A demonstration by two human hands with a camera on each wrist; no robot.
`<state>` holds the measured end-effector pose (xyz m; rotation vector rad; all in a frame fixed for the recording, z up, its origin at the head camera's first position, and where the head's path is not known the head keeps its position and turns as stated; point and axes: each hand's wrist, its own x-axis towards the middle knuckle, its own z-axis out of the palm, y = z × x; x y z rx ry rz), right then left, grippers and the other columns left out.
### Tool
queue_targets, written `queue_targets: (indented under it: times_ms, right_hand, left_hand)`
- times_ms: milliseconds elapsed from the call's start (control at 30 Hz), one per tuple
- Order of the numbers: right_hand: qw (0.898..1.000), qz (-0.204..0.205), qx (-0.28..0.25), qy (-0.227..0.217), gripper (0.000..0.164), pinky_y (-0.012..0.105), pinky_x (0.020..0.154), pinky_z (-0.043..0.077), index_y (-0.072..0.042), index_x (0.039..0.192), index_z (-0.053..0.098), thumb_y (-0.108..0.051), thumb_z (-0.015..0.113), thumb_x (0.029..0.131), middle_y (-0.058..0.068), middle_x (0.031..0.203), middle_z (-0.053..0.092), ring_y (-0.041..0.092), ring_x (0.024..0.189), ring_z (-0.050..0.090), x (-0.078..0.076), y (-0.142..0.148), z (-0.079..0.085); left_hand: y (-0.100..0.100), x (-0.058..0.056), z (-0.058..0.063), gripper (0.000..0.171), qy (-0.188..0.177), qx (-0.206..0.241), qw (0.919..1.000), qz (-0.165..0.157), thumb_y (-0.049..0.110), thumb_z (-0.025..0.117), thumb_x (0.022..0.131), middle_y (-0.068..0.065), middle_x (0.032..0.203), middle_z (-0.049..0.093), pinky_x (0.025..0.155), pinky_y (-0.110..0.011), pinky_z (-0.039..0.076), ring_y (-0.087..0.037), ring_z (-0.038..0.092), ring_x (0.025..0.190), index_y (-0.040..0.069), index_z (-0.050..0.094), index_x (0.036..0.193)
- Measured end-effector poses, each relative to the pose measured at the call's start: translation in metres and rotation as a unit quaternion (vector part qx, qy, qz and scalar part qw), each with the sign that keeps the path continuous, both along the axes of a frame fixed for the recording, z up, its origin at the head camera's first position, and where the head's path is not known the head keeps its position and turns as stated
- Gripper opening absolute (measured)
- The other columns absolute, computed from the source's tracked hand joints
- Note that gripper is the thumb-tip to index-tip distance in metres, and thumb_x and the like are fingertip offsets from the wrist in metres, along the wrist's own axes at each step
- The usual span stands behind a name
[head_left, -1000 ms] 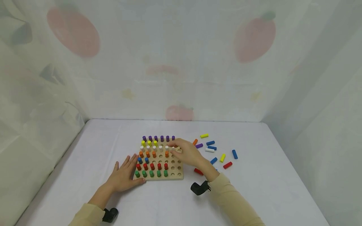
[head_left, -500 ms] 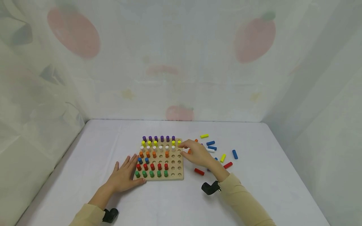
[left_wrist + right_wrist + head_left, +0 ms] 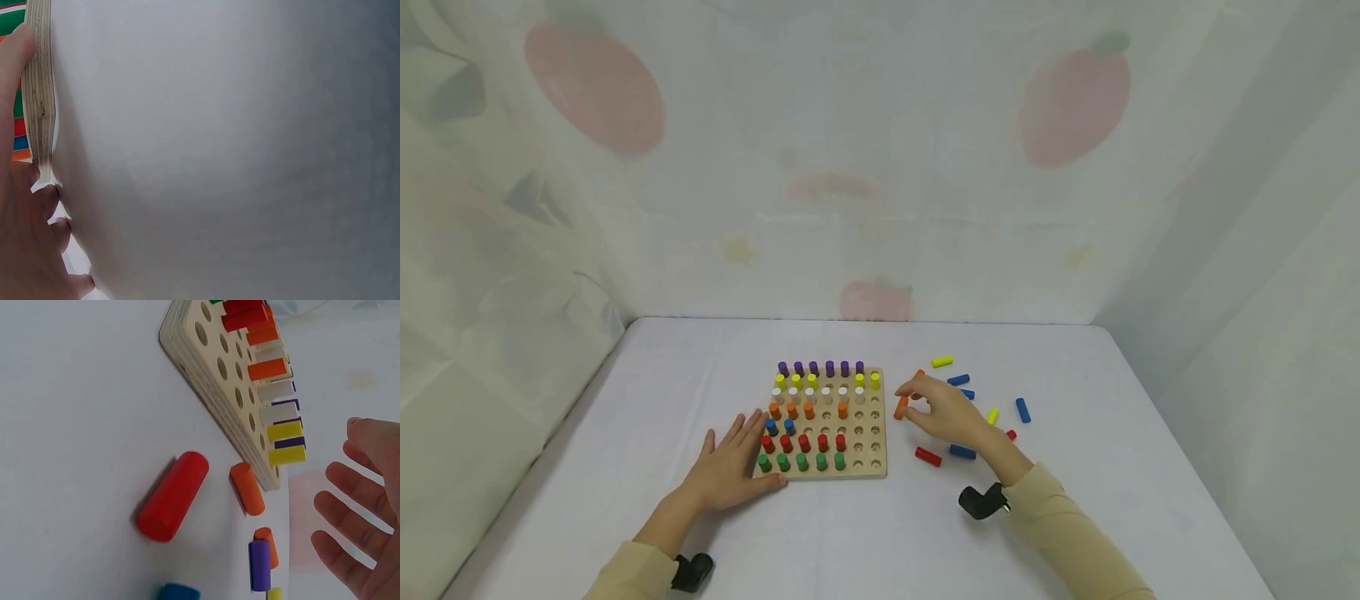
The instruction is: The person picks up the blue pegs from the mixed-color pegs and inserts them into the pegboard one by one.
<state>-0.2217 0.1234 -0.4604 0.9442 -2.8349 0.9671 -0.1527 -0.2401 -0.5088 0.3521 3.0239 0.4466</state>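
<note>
A wooden pegboard (image 3: pixel 867 438) lies on the white table, with rows of coloured pegs upright in it. My left hand (image 3: pixel 724 471) rests against its left side, fingers straight and thumb along the front edge. My right hand (image 3: pixel 946 411) is to the right of the board, just above an orange peg (image 3: pixel 901 407) lying on the table. In the right wrist view that orange peg (image 3: pixel 248 489) lies apart from the spread fingers, which hold nothing. The last yellow peg (image 3: pixel 876 381) stands at the right end of its row.
Loose pegs lie to the right: a red peg (image 3: pixel 928 457), a blue peg (image 3: pixel 962 452), a yellow peg (image 3: pixel 942 361), a farther blue peg (image 3: pixel 1023 410) and several more. A purple peg (image 3: pixel 260 565) shows in the right wrist view. White curtains hang behind the table.
My right hand has left the board's yellow row and moved right, over the loose pegs. Yellow pegs now show at that row's right end. My left hand has stayed still.
</note>
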Motion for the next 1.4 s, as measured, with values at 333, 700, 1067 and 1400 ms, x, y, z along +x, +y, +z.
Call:
queue_targets:
  times_ms: [333,700,1067,1400]
  right_hand:
    - [1.000,-0.007,0.002,0.001,0.032,0.036,0.082,0.053,-0.014,0.115,0.059,-0.021,0.066,0.085,0.001,0.110,0.063,0.019,0.099,0.060,0.008,0.021,-0.004]
    - [1.000,-0.003,0.015,-0.004,0.035,0.033,0.079,0.053,-0.013,0.117,0.059,-0.023,0.067,0.084,0.004,0.107,0.065,0.019,0.094,0.062,0.019,0.040,-0.010]
    - [1.000,-0.012,0.021,0.003,0.035,0.030,0.074,0.053,-0.011,0.114,0.060,-0.022,0.069,0.083,0.003,0.102,0.064,0.015,0.085,0.060,0.030,0.057,-0.019]
    - [0.998,-0.045,0.041,0.007,0.032,0.023,0.075,0.051,-0.014,0.109,0.063,-0.021,0.072,0.079,-0.006,0.093,0.060,0.009,0.084,0.055,0.039,0.065,-0.032]
  left_hand:
    - [0.000,0.000,0.000,0.110,0.002,0.004,1.0000,-0.001,0.078,0.054,0.067,-0.012,0.152,0.023,0.103,-0.070,0.006,-0.038,0.018,0.138,0.009,0.022,0.147]
    - [0.001,0.000,0.002,0.109,0.001,0.002,1.0000,-0.001,0.077,0.055,0.067,-0.012,0.151,0.024,0.103,-0.069,0.006,-0.038,0.018,0.138,0.009,0.024,0.146]
    - [0.002,0.001,0.005,0.107,-0.002,0.004,1.0000,0.000,0.073,0.057,0.069,-0.013,0.151,0.023,0.103,-0.069,0.005,-0.039,0.017,0.138,0.008,0.023,0.146]
    - [0.001,0.001,0.002,0.108,-0.001,0.004,1.0000,-0.001,0.076,0.055,0.069,-0.012,0.152,0.023,0.103,-0.069,0.006,-0.038,0.018,0.138,0.009,0.022,0.147]
